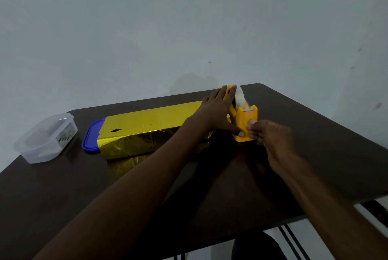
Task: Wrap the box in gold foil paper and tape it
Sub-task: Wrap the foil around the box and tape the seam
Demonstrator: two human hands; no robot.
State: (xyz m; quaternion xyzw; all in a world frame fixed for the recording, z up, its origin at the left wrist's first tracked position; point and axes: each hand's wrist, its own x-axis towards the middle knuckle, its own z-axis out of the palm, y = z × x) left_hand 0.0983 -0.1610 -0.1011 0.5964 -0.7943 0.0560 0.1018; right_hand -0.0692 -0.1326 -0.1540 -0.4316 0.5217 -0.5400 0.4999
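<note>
Fingers (253,128) at dispenser (245,122) — box (144,131) left.

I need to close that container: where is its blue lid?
In the head view, the blue lid lies left on the table, between the clear container and the gold-wrapped box.
</note>
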